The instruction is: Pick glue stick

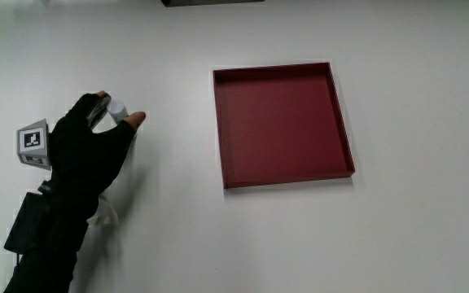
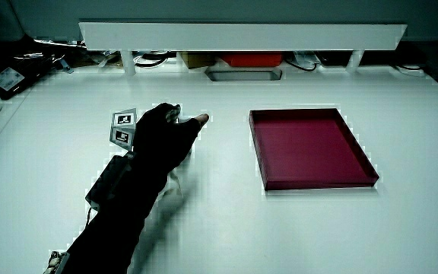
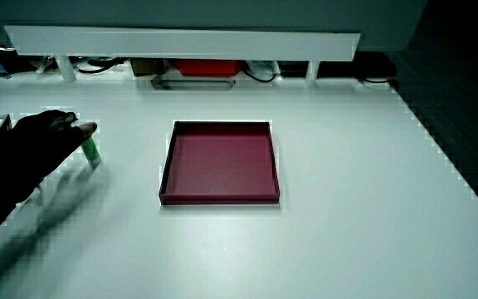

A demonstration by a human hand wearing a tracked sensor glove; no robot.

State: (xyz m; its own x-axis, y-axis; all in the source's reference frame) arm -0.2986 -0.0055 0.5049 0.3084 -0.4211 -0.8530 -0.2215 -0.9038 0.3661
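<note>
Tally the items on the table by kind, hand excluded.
Glue stick, held upright in the hand: 1
Dark red tray, beside the hand: 1
Total: 2

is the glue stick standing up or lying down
Upright. In a side view the glue stick stands on end on the table, the hand gripping its top; the main view shows its round cap.

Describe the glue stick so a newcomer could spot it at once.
Start at the dark red tray on the white table. Beside it is the gloved hand, its fingers closed on the glue stick: a small upright green tube with a white cap.
</note>
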